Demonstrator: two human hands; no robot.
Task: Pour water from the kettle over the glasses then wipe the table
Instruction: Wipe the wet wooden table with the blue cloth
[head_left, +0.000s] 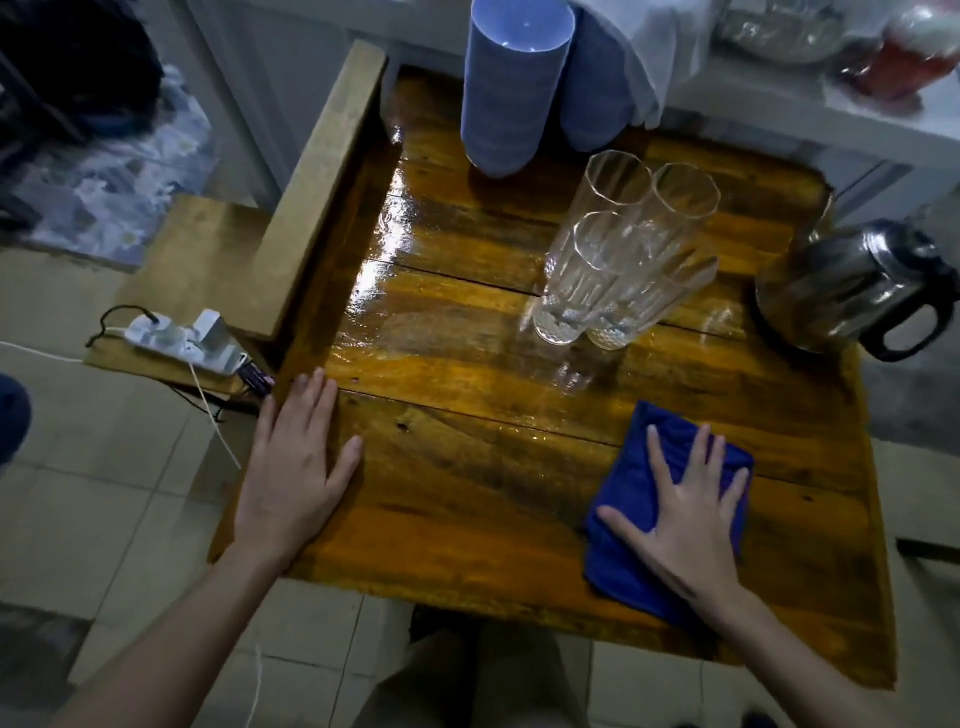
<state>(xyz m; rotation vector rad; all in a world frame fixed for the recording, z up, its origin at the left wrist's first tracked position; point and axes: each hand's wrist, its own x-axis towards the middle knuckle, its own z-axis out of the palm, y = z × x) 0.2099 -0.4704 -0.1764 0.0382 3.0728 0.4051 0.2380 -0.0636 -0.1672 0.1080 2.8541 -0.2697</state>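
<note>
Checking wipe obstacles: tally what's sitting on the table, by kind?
Clear glasses: 4, clustered and overlapping
Blue cup stacks: 2
Kettle: 1
Blue cloth: 1
Total: 8

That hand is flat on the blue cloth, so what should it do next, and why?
Probably slide the blue cloth under the right hand forward and left, toward the glistening wet boards of the table. The kettle stands set down, the left hand braces the table's edge, and that part looks unwiped.
</note>
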